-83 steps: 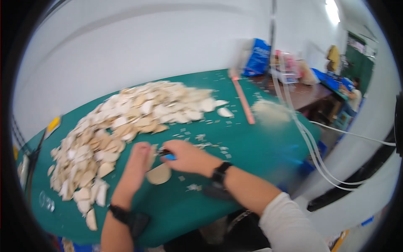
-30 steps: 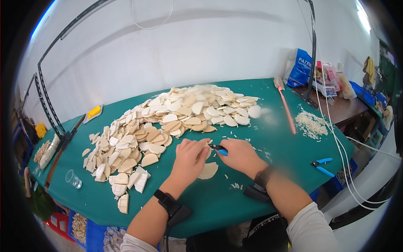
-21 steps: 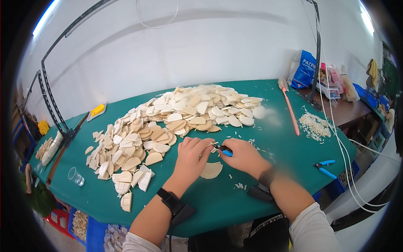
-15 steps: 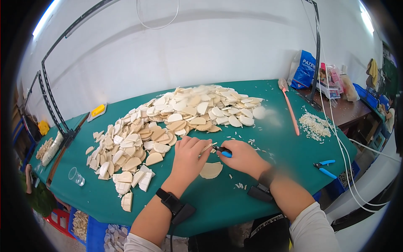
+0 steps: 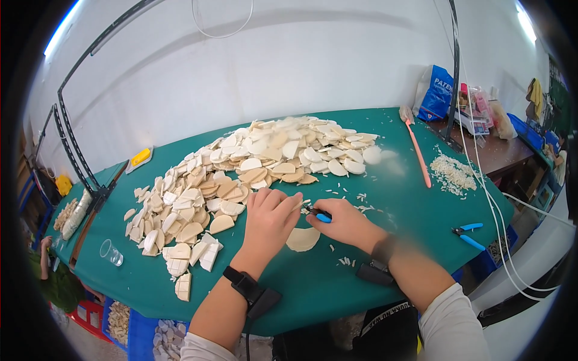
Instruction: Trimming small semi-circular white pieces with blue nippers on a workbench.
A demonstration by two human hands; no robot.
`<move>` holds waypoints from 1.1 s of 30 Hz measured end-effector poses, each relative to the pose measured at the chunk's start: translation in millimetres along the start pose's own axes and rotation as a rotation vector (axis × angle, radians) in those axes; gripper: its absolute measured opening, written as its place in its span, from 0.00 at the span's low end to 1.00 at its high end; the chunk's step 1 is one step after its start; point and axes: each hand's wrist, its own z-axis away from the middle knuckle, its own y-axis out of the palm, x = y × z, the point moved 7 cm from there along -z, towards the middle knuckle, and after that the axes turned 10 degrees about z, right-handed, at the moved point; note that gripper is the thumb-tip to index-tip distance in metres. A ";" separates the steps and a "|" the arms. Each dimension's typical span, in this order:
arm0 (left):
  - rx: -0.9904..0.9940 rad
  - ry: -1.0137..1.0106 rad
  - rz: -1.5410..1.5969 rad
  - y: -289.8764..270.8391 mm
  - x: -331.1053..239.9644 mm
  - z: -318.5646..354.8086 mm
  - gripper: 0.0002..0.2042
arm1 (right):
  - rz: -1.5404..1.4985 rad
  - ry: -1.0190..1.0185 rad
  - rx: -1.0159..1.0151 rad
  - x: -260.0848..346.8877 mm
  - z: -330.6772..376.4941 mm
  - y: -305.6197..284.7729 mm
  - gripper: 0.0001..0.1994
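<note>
My left hand is closed, pinching a thin cream-coloured piece seen nearly edge-on, most of it hidden by the fingers. Wrapped round the blue handles of small cutting nippers is my right hand. The dark jaws meet or nearly meet the edge of the held piece; I cannot tell whether they are closed on it. Just below the hands a loose half-round cream piece lies flat on the green cloth. Small white clippings are scattered near my right wrist.
Beyond my hands spreads a large heap of flat cream pieces. A clear plastic cup lies at the left. On the right are spare blue-handled nippers, a long pink-handled tool, a clippings pile and a hanging white cable.
The whole view has shifted slightly. Both hands stay together at nearly the same spot, and the left thumb and fingers have moved a little around the held piece.
</note>
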 end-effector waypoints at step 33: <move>-0.044 0.062 0.010 -2.7 -5.6 -1.5 0.15 | -0.077 -0.014 -0.031 0.7 0.4 0.2 0.14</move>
